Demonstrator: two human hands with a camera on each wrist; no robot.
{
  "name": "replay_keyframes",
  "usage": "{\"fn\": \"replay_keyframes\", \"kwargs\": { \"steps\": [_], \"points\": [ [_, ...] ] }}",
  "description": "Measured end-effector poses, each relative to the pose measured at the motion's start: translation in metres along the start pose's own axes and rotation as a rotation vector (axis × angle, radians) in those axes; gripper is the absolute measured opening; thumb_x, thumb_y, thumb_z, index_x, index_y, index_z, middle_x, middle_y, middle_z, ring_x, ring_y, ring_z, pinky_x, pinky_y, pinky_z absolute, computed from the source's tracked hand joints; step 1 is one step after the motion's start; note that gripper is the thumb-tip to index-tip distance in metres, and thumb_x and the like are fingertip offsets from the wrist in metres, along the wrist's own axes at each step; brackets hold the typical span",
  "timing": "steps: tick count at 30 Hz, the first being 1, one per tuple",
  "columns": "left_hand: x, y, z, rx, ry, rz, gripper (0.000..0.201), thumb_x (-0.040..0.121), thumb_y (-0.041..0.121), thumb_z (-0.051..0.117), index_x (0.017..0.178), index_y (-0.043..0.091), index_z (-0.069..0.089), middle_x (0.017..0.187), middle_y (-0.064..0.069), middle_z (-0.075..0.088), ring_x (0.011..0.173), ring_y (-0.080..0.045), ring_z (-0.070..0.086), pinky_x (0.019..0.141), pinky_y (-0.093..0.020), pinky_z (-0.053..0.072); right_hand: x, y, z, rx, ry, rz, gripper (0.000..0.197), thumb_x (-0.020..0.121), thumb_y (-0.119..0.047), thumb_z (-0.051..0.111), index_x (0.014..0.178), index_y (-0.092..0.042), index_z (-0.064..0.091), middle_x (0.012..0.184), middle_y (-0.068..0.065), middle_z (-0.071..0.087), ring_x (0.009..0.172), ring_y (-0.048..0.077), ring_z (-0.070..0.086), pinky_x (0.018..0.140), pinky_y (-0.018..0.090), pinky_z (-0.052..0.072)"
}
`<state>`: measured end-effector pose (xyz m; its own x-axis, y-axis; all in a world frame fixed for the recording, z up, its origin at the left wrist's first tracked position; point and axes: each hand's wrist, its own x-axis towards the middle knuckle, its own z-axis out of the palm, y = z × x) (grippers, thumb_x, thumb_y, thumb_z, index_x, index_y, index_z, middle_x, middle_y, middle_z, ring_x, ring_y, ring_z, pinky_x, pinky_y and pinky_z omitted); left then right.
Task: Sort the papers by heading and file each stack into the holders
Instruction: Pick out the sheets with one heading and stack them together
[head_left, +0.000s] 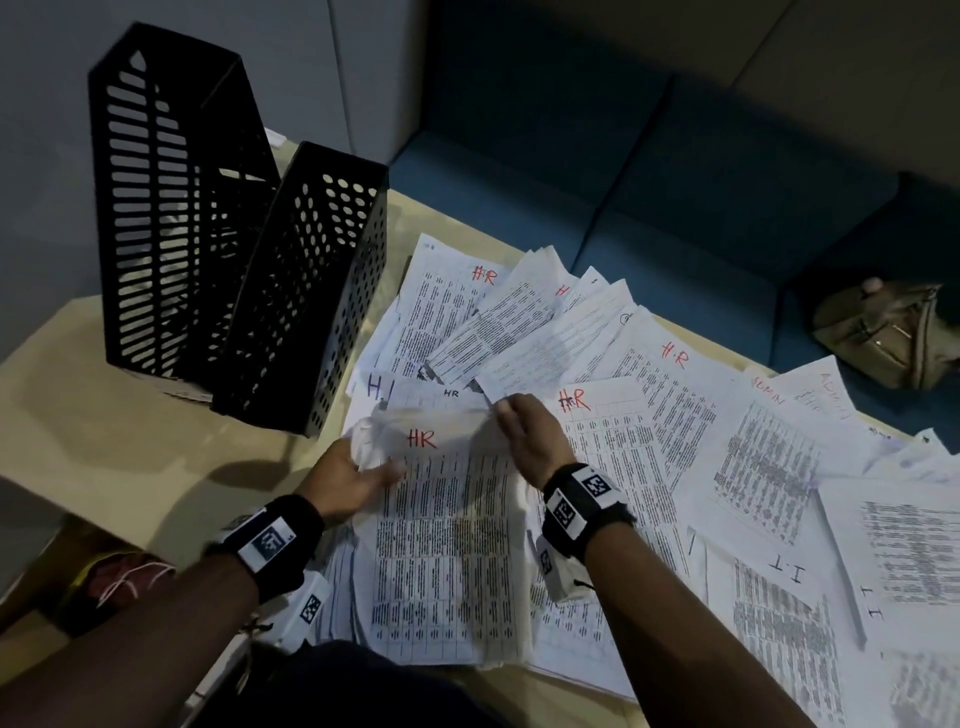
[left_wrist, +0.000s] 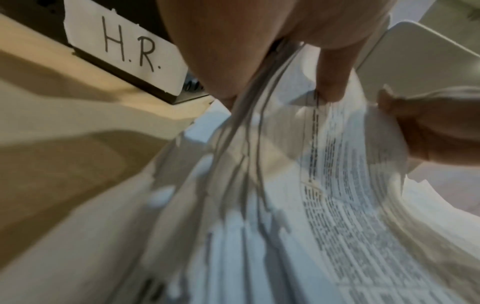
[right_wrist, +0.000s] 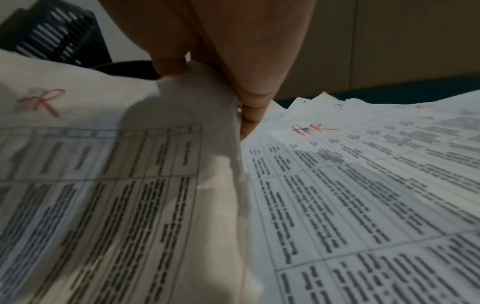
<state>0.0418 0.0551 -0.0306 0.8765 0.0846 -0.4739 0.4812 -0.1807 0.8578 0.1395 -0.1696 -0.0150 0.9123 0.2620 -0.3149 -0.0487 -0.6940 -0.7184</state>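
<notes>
A stack of printed sheets headed HR in red (head_left: 441, 540) is lifted off the table in front of me. My left hand (head_left: 358, 480) grips its upper left edge, thumb on top; the left wrist view shows several sheet edges (left_wrist: 249, 144) pinched between thumb and fingers. My right hand (head_left: 519, 423) pinches the stack's upper right corner (right_wrist: 207, 98). Two black perforated holders (head_left: 306, 291) stand at the left; the nearer one bears a white H.R. label (left_wrist: 124, 47). More HR sheets (head_left: 613, 467) fan out behind and to the right.
Sheets headed ADMIN (head_left: 774, 452) and I.T (head_left: 789, 623) lie spread over the right of the beige table (head_left: 130, 415). A blue sofa (head_left: 649, 182) runs behind it, with a tan bag (head_left: 888, 332) on the seat. The taller slotted holder (head_left: 166, 197) stands furthest left.
</notes>
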Motion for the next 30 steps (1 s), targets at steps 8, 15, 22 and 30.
{"fn": "replay_keyframes", "kwargs": {
  "steps": [8,15,22,30],
  "points": [
    [-0.018,0.003,-0.007,-0.041,-0.159,0.03,0.027,0.071,0.025,0.081,0.096,0.022,0.07,0.097,0.011,0.075,0.092,-0.005,0.068,0.092,-0.036,0.05,-0.029,0.086,-0.056,-0.187,0.391,0.79,0.074,0.081,-0.042,0.069,0.137,-0.01,0.034,0.142,0.019,0.038,0.129,0.039,0.039,0.106,0.053,0.034],
    [-0.018,-0.001,-0.004,-0.028,-0.09,-0.051,0.028,0.072,0.016,0.081,0.096,0.019,0.067,0.088,0.013,0.075,0.086,-0.005,0.068,0.092,-0.041,0.052,-0.043,0.091,-0.049,-0.057,0.22,0.536,0.034,0.087,-0.028,0.065,0.114,-0.009,0.057,0.097,0.007,0.065,0.087,0.025,0.06,0.077,0.029,0.046],
    [-0.017,0.001,-0.005,-0.007,-0.101,-0.074,0.024,0.072,0.02,0.08,0.095,0.02,0.07,0.095,-0.002,0.074,0.097,-0.019,0.066,0.09,-0.039,0.053,-0.043,0.076,-0.036,0.064,0.043,0.313,0.005,0.088,-0.024,0.064,0.085,-0.028,0.063,0.068,-0.011,0.061,0.062,0.012,0.055,0.065,0.024,0.043],
    [-0.008,0.009,0.0,-0.062,0.257,-0.083,0.016,0.089,0.027,0.065,0.103,0.019,0.064,0.085,0.006,0.067,0.078,-0.013,0.061,0.064,-0.025,0.044,-0.018,0.108,-0.112,-0.17,0.51,0.813,0.04,0.091,-0.033,0.054,0.116,-0.001,0.054,0.124,0.025,0.051,0.114,0.038,0.05,0.092,0.041,0.043]
  ]
}}
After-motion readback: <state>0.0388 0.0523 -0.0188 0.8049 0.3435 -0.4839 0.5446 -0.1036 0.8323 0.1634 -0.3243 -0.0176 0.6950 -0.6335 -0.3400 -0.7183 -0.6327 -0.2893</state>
